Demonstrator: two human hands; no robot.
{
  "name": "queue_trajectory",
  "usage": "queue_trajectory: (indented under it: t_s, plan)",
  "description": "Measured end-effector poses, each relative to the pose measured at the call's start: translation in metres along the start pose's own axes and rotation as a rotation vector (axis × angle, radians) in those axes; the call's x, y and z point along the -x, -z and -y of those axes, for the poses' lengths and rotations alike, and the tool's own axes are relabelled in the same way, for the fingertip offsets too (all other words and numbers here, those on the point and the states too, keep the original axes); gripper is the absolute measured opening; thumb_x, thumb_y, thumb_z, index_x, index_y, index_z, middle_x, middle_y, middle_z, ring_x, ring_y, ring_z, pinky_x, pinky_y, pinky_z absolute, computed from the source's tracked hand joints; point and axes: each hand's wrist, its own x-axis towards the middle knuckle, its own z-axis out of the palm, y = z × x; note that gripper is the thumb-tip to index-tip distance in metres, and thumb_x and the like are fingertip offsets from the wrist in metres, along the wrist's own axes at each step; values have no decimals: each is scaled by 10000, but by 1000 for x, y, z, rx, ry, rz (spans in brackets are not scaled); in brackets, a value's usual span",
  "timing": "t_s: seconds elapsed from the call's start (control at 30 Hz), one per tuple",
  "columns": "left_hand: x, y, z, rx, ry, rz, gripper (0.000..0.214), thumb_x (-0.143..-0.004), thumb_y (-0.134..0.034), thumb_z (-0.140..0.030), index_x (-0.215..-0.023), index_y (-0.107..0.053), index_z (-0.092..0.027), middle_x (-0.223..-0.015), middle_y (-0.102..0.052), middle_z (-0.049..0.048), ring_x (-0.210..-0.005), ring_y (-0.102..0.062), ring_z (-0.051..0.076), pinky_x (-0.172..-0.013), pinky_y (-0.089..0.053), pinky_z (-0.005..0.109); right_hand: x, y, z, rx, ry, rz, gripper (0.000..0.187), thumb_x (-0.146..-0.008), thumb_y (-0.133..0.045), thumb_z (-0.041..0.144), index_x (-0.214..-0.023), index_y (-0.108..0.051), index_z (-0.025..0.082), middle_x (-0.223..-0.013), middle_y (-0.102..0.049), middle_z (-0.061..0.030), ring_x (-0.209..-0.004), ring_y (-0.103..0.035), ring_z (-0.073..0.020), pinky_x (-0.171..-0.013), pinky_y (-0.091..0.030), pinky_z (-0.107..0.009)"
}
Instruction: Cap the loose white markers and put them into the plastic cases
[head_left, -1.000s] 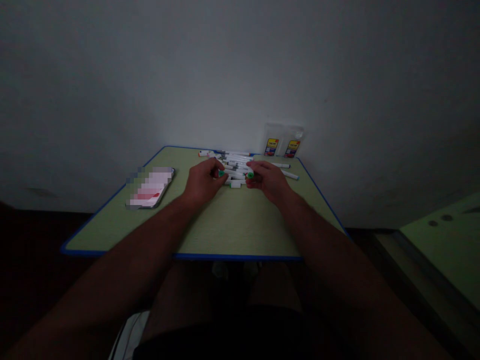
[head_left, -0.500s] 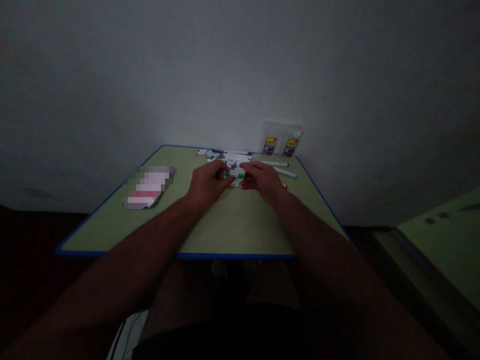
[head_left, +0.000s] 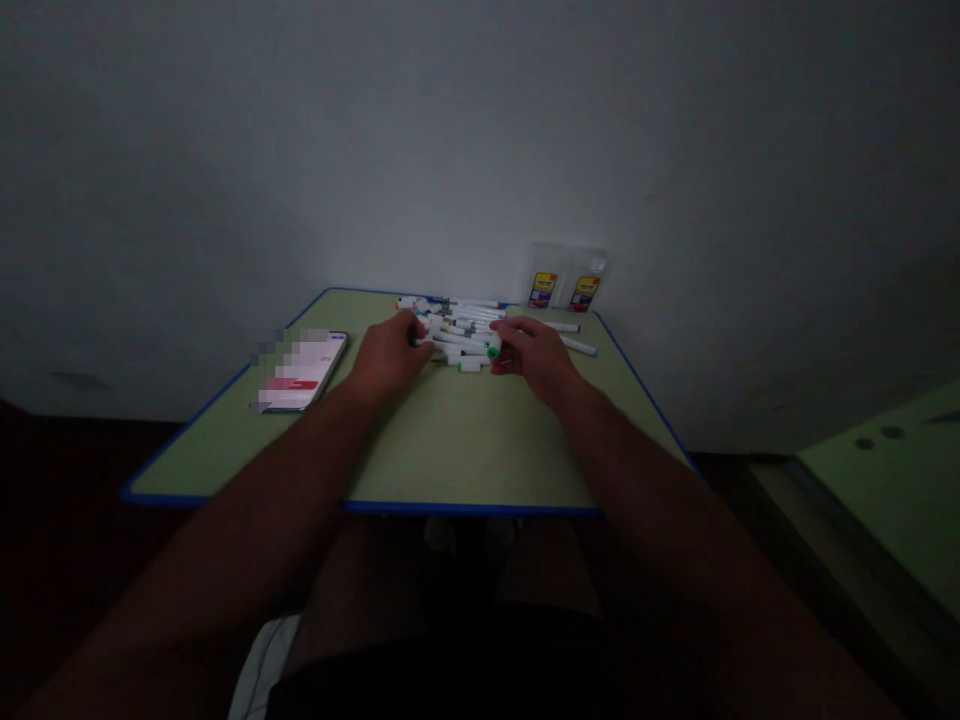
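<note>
A white marker (head_left: 461, 343) with a green end lies level between my hands, above the table. My right hand (head_left: 536, 355) pinches it beside the green end, thumb and fingers bent around it. At the opposite end, my left hand (head_left: 391, 355) is closed, with a white tip showing between thumb and forefinger; the hand hides part of it. Just below, a short white cap with a green edge (head_left: 469, 367) rests on the table. Several white markers (head_left: 480, 314) are heaped behind the hands, some with coloured ends.
The pale green table (head_left: 465, 450) has a blue edge and stands against a grey wall. A phone (head_left: 304, 372) with a lit screen lies at left. Two clear packets with yellow labels (head_left: 564, 280) lean on the wall. A loose marker (head_left: 577, 345) lies right of my right hand.
My hands were close together over two green-ended pieces. My left hand has moved left, and the marker now shows lengthwise between them. The cap on the table shows more fully.
</note>
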Motion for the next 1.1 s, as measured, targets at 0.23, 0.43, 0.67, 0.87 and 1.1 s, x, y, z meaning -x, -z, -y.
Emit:
queue_trajectory:
  t_s: [0.23,0.43,0.67,0.87,1.1]
  plan:
    - [-9,-1,25,-156,95,30,162,-627,-737,-197,-618,-580,-232,-620,-610,56,-599,-507,201,-611,-413,356,-1,1,-1,3,0,0,30,-888,-677,229,-888,-679,199,-690,-638,8,-547,-617,-105,-533,-589,-263]
    - [-10,-5,33,-161,88,72,190,-602,-779,-198,-572,-596,-235,-583,-603,56,-647,-564,234,-650,-441,371,1,0,4,16,-12,-22,33,-881,-690,225,-882,-670,199,-716,-649,2,-555,-618,-102,-530,-588,-257]
    - [-10,-3,29,-158,84,75,198,-614,-781,-165,-590,-597,-236,-593,-609,52,-660,-574,236,-659,-445,362,1,2,4,18,1,-13,59,-861,-706,239,-890,-675,198,-676,-637,14,-545,-616,-103,-534,-589,-257]
    - [-9,1,22,-226,130,114,171,-637,-723,-95,-649,-614,-226,-703,-666,84,-698,-593,249,-692,-443,383,1,2,4,15,2,-24,32,-862,-680,207,-890,-680,193,-676,-643,8,-535,-616,-108,-513,-581,-259]
    - [-8,3,21,-208,154,114,162,-647,-716,-105,-703,-621,-222,-762,-676,97,-724,-596,255,-698,-447,389,1,2,4,31,12,-28,40,-864,-683,217,-898,-685,196,-698,-648,1,-545,-615,-109,-523,-583,-267]
